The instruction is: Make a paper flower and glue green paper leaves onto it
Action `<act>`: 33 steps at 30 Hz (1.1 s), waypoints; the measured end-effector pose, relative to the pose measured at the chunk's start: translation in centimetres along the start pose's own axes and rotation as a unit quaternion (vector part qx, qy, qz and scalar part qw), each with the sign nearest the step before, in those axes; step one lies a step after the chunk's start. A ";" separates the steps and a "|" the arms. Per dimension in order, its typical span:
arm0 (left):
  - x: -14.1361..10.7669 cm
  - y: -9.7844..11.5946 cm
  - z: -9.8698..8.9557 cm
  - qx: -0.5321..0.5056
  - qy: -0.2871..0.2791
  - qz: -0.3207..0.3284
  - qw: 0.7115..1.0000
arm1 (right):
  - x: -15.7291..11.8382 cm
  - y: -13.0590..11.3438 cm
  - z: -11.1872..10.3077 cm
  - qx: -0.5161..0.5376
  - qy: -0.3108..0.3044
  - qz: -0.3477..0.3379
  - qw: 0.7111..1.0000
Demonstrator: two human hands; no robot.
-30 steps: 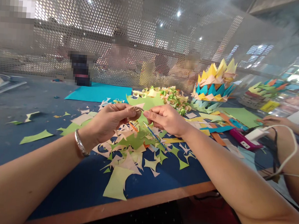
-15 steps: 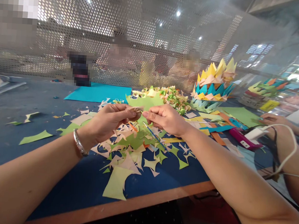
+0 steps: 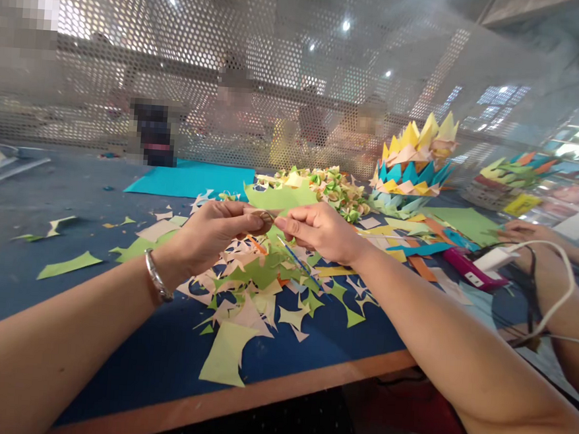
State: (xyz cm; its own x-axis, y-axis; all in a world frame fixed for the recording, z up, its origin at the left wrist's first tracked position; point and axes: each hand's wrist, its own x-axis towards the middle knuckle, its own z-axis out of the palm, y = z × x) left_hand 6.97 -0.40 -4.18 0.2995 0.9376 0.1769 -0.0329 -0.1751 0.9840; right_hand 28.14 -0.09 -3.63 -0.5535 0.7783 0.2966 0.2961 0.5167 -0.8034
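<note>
Between my hands, above the scraps, is a small curled piece of paper (image 3: pixel 266 216), pale pinkish-brown and partly hidden by fingers. My left hand (image 3: pixel 224 226), a silver bangle at its wrist, pinches it between thumb and fingers. From the other side, the thumb and bent forefinger of my right hand (image 3: pixel 316 229) are closed at the paper's right edge. Below them lie green, peach and pale yellow paper scraps (image 3: pixel 248 313), with a thin blue stick (image 3: pixel 299 262) on top. Just behind the hands lies a larger green sheet with cut-out edges (image 3: pixel 283 197).
A blue sheet (image 3: pixel 188 178) lies at the back left. Small folded paper pieces (image 3: pixel 334 188) are heaped behind my hands. A tiered paper-petal piece (image 3: pixel 414 169) stands back right. A magenta power strip (image 3: pixel 474 269) with white cable lies near another person's arm (image 3: pixel 557 282).
My left hand and bangle have shifted very slightly. Both hands stay pinched at the small piece of paper, which seems turned a little. Nothing else on the table has moved.
</note>
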 end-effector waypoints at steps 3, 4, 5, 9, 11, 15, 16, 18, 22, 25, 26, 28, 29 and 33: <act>-0.1 0.1 0.1 0.004 0.006 -0.002 1.000 | 0.0 0.0 0.0 -0.006 0.000 -0.002 1.000; -0.1 0.1 0.2 0.007 0.008 -0.003 1.000 | 0.0 0.0 0.0 -0.007 -0.001 -0.004 1.000; -0.1 0.1 0.2 0.009 0.009 -0.003 1.000 | 0.0 -0.1 0.0 -0.010 -0.001 -0.005 1.000; -0.1 0.3 0.1 0.006 0.009 -0.005 1.000 | 0.1 0.0 0.0 -0.017 0.001 -0.009 1.000; -0.1 0.4 0.1 0.009 0.009 -0.006 1.000 | 0.1 0.1 0.1 -0.017 0.001 -0.010 1.000; -0.2 0.5 0.2 0.024 0.002 -0.004 1.000 | 0.1 0.2 0.1 -0.012 -0.004 -0.011 1.000; -0.3 0.5 0.2 0.026 0.002 -0.002 1.000 | 0.1 0.2 0.1 -0.013 -0.004 -0.009 1.000; -0.3 0.5 0.2 0.028 0.003 -0.001 1.000 | 0.1 0.2 0.2 -0.016 -0.004 -0.006 1.000; -0.2 0.4 0.2 0.037 -0.004 -0.006 0.999 | 0.1 0.0 0.2 -0.023 -0.001 -0.005 1.000; -0.1 0.2 0.2 0.033 -0.013 -0.006 0.999 | 0.1 -0.1 0.2 -0.026 0.008 0.000 1.000; -0.1 0.2 0.2 0.032 -0.017 -0.005 0.999 | 0.1 0.0 0.2 -0.026 0.012 0.001 1.000; 0.0 0.1 0.2 0.039 -0.027 -0.003 0.999 | 0.1 0.1 0.3 -0.026 0.022 0.002 0.999; -0.1 0.0 0.3 0.047 -0.033 -0.003 0.998 | 0.1 0.2 0.3 -0.025 0.025 0.000 0.999; -0.2 0.0 0.3 0.091 -0.044 -0.002 0.995 | 0.0 0.6 0.6 -0.022 0.022 -0.014 0.999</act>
State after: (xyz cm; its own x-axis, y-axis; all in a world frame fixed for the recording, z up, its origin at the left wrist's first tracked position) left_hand 7.19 -0.72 -4.23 0.3812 0.9100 0.1628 0.1383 -0.2303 0.9633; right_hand 27.82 0.01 -4.38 -0.5277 0.7775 0.3421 0.3153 0.5533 -0.7710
